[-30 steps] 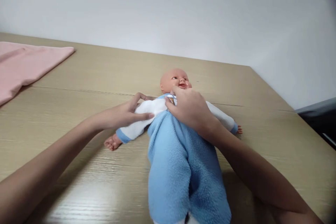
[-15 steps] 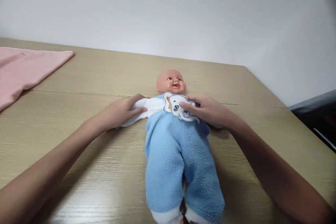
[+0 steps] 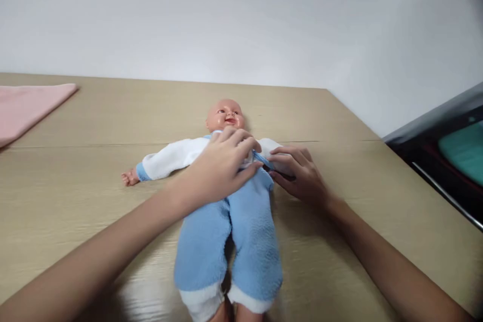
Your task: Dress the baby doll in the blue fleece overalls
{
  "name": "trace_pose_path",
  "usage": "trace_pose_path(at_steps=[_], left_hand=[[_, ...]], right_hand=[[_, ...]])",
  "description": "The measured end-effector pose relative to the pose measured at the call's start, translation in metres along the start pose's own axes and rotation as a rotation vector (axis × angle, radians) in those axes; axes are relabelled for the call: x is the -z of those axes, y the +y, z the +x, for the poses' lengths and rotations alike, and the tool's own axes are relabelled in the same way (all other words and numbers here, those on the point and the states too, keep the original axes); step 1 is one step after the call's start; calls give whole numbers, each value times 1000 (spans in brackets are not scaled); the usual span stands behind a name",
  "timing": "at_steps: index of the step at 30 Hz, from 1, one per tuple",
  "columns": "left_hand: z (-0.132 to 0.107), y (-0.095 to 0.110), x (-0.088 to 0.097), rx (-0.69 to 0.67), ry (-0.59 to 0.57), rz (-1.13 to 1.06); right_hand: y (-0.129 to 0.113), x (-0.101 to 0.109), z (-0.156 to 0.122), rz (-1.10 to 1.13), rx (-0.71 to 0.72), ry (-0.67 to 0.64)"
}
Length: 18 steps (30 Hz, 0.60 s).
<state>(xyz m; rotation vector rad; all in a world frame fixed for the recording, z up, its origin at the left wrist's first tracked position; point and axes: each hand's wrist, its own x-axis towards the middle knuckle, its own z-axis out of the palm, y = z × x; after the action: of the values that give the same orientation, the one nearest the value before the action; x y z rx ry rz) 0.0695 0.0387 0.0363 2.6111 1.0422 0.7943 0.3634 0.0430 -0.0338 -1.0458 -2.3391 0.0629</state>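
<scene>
A baby doll [image 3: 225,114] lies face up on the table with its feet towards me, wearing a white and blue fleece outfit [image 3: 207,226]. Across its chest, my left hand [image 3: 222,163] pinches the blue-trimmed edge of the outfit's front between thumb and fingers and covers most of the animal patch. On the right, my right hand [image 3: 302,173] has its fingers and thumb closed on the same side of the outfit, by the white sleeve. The doll's other arm [image 3: 169,158] stretches out to the left with its small hand bare. My fingers hide the doll's right-hand-side forearm.
A pink cloth [image 3: 33,110] lies at the far left of the wooden table [image 3: 94,121]. Behind the table stands a white wall [image 3: 188,15]. A dark object with a green surface [image 3: 464,148] sits beyond the table's right edge.
My left hand has let go of the doll's left-hand-side sleeve and come across to its chest. My right hand has moved from the patch to the outfit's side. The view has shifted right.
</scene>
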Motion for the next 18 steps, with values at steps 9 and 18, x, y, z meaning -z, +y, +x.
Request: trace_pose_path(at_steps=[9,18], left_hand=[[48,-16,-47,-28,-255,111],[33,-16,-49,-257,-151,15]], right_hand=[[75,42,-25,119,-150,-161],[18,29,6,284,-322,350]])
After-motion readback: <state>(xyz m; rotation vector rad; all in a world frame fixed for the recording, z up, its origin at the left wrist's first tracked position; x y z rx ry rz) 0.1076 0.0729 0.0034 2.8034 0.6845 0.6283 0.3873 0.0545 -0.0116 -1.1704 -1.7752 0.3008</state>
